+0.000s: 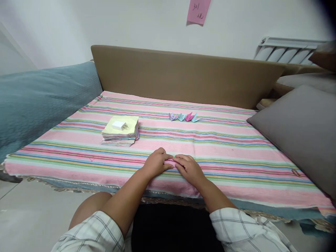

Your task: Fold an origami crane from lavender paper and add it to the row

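A small piece of folded pink paper (170, 162) lies low on the striped cloth, mostly covered by my fingers. From the left, my left hand (156, 163) grips it between thumb and fingers. My right hand (190, 169) holds its other side the same way, and the fingertips of both hands nearly meet. Farther back stands a short row of folded paper cranes (181, 117) in lilac, light blue and pink. To the left is a stack of square paper (131, 130) with a yellow sheet on top.
A small white box (119, 125) rests on the paper stack. The striped cloth (220, 140) covers the sofa seat. A brown backrest (178, 77) rises behind, a blue-covered armrest (47, 91) at left, a grey cushion (296, 129) at right. A pink note (198, 12) hangs on the wall.
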{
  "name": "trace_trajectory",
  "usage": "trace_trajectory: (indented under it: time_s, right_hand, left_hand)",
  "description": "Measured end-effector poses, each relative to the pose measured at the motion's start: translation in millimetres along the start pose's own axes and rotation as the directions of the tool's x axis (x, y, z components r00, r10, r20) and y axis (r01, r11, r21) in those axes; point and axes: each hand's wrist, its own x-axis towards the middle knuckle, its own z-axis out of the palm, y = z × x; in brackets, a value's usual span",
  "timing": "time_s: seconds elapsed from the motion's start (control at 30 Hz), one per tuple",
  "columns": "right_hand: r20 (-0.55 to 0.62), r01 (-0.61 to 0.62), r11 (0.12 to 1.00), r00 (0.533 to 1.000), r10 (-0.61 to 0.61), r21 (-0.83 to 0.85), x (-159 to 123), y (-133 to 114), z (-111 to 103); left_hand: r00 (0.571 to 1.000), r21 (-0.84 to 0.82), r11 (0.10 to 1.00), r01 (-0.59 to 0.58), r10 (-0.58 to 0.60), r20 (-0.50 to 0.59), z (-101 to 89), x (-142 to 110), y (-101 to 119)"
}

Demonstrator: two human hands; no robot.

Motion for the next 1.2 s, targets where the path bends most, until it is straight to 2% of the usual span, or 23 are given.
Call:
trace_trajectory:
  time_s: [0.27, 0.4, 0.6, 1.0, 1.2]
  right_hand:
    - [0.032, 0.008, 0.984, 0.999, -0.002, -0.175, 0, -2, 5]
    - [0.037, 0.028, 0.970, 0.999, -0.020, -0.241, 0, -2, 7]
    - [0.045, 0.028, 0.959, 0.999, -0.016, -0.281, 0, -5, 8]
    - [0.043, -0.010, 0.966, 0.999, 0.022, -0.257, 2, -7, 8]
    - [0.028, -0.064, 0.990, 0.997, 0.068, -0.125, 3, -3, 9]
  left_hand:
    - [0.994, -0.056, 0.997, -0.060, 0.055, -0.091, 2.3, -8, -6]
    - [0.989, 0.016, 0.995, -0.099, 0.100, -0.109, 2.4, -12, -8]
    - [0.990, 0.126, 0.987, -0.102, 0.113, -0.081, 2.5, -12, -8]
    - [0.996, 0.153, 0.986, -0.059, 0.069, -0.056, 3.5, -11, -8]
    - [0.996, 0.115, 0.991, 0.061, -0.053, -0.073, 3.2, -12, -4]
